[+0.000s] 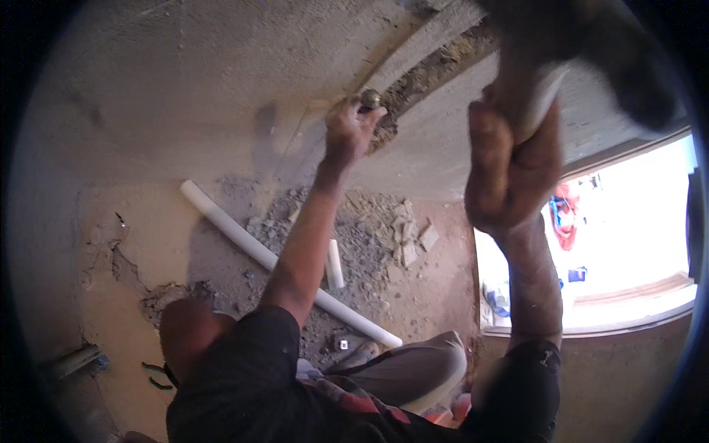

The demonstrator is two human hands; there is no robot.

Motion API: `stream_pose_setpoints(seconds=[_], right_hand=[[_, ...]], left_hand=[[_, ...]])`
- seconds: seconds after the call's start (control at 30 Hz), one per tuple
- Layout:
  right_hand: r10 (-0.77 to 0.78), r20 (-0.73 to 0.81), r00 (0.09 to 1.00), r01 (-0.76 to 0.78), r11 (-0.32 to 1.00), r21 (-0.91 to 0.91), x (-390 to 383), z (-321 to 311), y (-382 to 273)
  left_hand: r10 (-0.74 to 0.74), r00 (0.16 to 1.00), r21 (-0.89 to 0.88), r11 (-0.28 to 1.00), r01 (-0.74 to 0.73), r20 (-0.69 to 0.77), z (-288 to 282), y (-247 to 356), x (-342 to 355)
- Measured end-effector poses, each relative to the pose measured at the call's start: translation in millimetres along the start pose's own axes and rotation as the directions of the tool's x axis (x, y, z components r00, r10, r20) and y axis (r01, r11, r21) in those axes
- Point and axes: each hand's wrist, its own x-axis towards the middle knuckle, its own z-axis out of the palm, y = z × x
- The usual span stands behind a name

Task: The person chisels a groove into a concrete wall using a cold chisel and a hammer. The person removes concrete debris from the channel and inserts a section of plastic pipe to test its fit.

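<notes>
My left hand (346, 133) is closed round a chisel (371, 98) at the lower end of a rough groove (436, 70) cut into the grey wall. Only the chisel's round metal end shows; its tip is hidden. On the right, my right hand (509, 166) is raised close to the camera, its fingers wrapped round the pale handle of a hammer (543, 96). The hammer's large dark head is smeared by motion at the upper right. It is apart from the chisel.
A long white pipe (236, 235) lies slanting across the floor, with a short pipe piece (335, 266) beside it. Broken rubble (402, 236) is heaped along the wall's foot. Pliers (157, 376) lie at lower left. A bright doorway (620, 236) opens on the right.
</notes>
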Motion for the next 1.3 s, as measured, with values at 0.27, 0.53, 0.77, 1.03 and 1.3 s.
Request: stream_pose_setpoints(seconds=[0.27,0.53,0.77,1.03,1.3], right_hand=[[0.607,0.502,0.617,-0.284,0.766,-0.577,-50.9,9.2,75.4],[0.716,0.18,0.674,-0.668,0.695,-0.265,-72.5,-20.1,54.6],[0.868,0.219,0.446,-0.88,0.47,-0.07,-149.2,-13.8,74.5],[0.898,0.35,0.268,-0.956,0.204,0.209,-196.4,-13.4,67.1],[0.895,0.343,0.286,-0.93,0.173,0.325,-189.4,-33.1,66.1]], left_hand=[[-0.127,0.967,0.335,0.941,0.046,0.222,10.3,-22.9,-57.7],[-0.319,0.948,0.432,0.855,0.289,-0.002,5.6,-45.7,-118.6],[-0.761,0.646,-0.043,0.644,0.764,0.06,29.1,-55.8,-124.7],[-0.951,0.183,-0.789,-0.091,0.608,0.251,62.5,-45.0,-78.0],[-0.896,0.283,-0.769,-0.094,0.632,0.342,57.8,-50.1,-80.4]])
